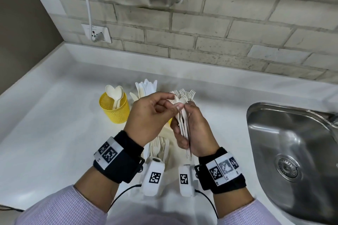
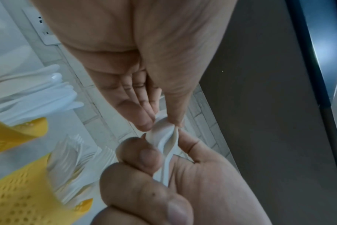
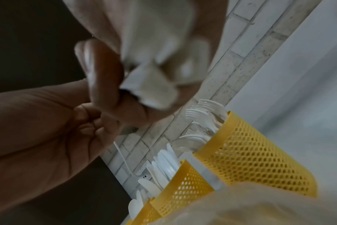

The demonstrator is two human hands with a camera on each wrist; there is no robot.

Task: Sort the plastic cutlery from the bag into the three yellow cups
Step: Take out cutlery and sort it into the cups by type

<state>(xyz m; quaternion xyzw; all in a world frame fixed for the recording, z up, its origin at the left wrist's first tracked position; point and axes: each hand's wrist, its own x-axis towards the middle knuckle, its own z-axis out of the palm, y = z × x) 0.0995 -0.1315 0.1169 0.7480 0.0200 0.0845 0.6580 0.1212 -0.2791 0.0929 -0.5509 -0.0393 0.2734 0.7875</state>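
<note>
Sorting spoons: right hand grips the spoon bundle; left hand pinches one bowl. Next: separate it, drop into far-left spoon cup.

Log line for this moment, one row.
right hand: holds spoon bundle | left hand: pinches top spoon bowl | spoon cup: partly filled

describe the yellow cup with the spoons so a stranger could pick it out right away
Start at the steel sink and look left along the white counter to the row of yellow mesh cups. The spoon cup is the one farthest from the sink; only it shows rounded spoon bowls above its rim, not knives or fork tines.
</note>
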